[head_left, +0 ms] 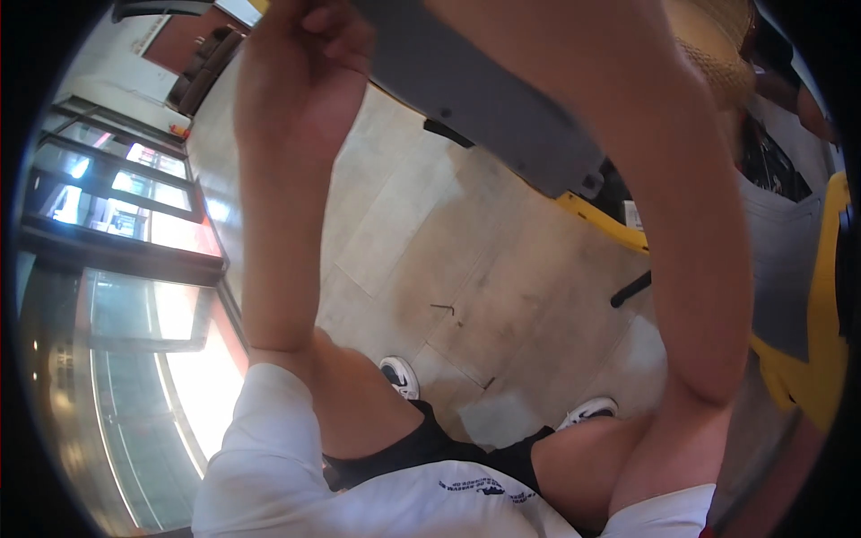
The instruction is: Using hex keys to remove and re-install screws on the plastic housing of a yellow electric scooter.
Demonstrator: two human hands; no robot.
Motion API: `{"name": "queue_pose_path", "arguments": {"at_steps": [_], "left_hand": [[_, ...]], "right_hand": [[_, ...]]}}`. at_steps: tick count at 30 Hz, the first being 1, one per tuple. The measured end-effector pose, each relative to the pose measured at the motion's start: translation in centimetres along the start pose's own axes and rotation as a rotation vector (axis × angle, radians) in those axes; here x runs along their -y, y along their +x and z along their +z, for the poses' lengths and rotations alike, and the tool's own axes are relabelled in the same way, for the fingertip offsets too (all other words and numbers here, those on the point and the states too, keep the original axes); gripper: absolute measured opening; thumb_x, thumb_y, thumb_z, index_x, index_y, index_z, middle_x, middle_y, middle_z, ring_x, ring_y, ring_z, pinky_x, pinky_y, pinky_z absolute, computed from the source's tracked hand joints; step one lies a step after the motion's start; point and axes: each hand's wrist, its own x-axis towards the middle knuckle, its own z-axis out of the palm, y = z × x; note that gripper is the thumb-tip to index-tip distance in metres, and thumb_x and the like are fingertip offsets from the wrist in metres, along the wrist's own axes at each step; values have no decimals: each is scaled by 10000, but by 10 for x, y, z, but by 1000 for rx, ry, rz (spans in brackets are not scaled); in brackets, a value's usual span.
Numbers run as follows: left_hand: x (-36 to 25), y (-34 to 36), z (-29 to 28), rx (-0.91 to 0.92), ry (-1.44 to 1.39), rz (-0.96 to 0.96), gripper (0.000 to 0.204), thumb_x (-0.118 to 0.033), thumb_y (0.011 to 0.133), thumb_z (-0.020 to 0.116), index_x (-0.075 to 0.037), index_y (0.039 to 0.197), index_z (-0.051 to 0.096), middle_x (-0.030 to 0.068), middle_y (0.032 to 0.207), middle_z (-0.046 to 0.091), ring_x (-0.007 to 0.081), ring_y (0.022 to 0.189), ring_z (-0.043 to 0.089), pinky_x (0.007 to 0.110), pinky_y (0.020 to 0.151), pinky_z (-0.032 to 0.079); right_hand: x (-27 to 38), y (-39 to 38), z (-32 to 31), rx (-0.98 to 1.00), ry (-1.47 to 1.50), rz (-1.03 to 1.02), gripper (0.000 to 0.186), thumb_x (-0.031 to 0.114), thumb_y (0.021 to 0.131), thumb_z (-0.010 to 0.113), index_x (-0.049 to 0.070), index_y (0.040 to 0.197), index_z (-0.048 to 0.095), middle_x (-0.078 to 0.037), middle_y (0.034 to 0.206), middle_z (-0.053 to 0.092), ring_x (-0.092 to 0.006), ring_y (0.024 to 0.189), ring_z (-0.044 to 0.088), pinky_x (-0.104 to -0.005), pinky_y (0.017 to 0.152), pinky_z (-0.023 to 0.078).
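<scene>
My left hand (316, 54) is raised at the top edge, its fingers curled in toward the palm. The frame's edge cuts part of it off, and I cannot see what the fingers hold, if anything. Beside it lies a long grey panel (484, 117) with a yellow edge. My right forearm (664, 170) reaches up across that panel, and the hand itself is beyond the top of the picture.
A thin dark bent piece (444, 308) lies on the tiled floor (395, 242) between my shoes. At right stands a grey-and-yellow structure (821, 296). A black bar (630, 289) sticks out near my right arm. Glass doors (134, 305) line the left.
</scene>
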Motion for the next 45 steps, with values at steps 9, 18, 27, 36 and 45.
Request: {"name": "queue_pose_path", "arguments": {"at_steps": [9, 18, 27, 36, 45], "left_hand": [[-9, 7, -9, 327, -70, -140, 179, -152, 1047, 489, -30, 1082, 616, -3, 926, 638, 45, 723, 540, 194, 633, 431], [1, -1, 1, 253, -93, -63, 206, -175, 1018, 577, 10, 1086, 634, 44, 968, 664, 67, 760, 522, 223, 653, 416], [2, -1, -6, 122, 0, 11, 228, -180, 1021, 575, 34, 1039, 652, 64, 919, 669, 95, 736, 525, 233, 692, 450], [3, 2, -1, 79, 24, -1, 260, -232, 1008, 618, 24, 1026, 663, 63, 900, 675, 92, 704, 510, 231, 665, 430], [-7, -4, -3, 191, -89, -87, 202, -148, 1013, 589, 35, 1083, 637, 45, 960, 619, 85, 765, 504, 235, 703, 435]], "right_hand": [[8, 14, -2, 81, 116, 213, 184, 178, 935, 595, 14, 884, 659, -129, 739, 657, -299, 666, 655, -382, 595, 500], [5, 19, -10, -98, -487, -558, 105, 101, 814, 637, 21, 861, 685, -123, 741, 680, -317, 668, 673, -393, 622, 558], [5, 10, 3, 214, 662, 530, 214, 272, 893, 738, 75, 976, 723, -19, 641, 634, -120, 494, 540, -276, 485, 418], [0, 2, 13, -259, -488, -416, 215, 109, 815, 745, 61, 1022, 712, -59, 755, 687, -256, 609, 647, -320, 545, 481], [-2, 5, 25, -426, -216, -423, 189, 151, 840, 741, 24, 938, 641, -73, 869, 697, -250, 671, 691, -314, 576, 523]]}}
